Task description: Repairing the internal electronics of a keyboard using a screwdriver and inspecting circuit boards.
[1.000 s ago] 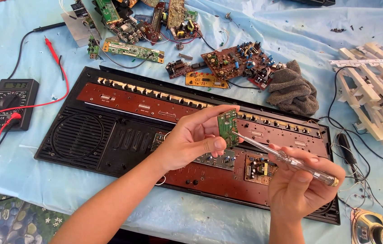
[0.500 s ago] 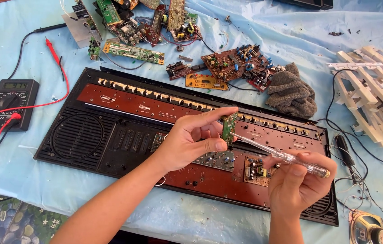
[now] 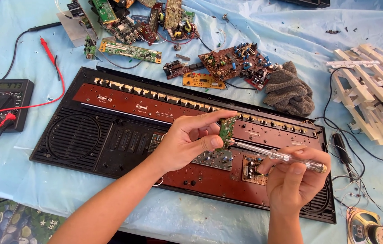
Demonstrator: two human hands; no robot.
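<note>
while the left hand (image 3: 187,142) pinches a small green circuit board (image 3: 226,131) above the black and brown keyboard chassis (image 3: 123,131), the right hand (image 3: 293,174) grips a clear-handled screwdriver (image 3: 277,156), tip touching the board; bare blue-covered bench (image 3: 42,180) lies toward the near edge.

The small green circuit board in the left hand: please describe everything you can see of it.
The small green circuit board is a narrow strip, seen nearly edge-on and held upright above the open black keyboard case. Small parts stud its face; details are too small to tell. The left hand pinches it between thumb and fingers. The metal tip of a clear-handled screwdriver, held by the right hand, meets its lower edge.
</note>
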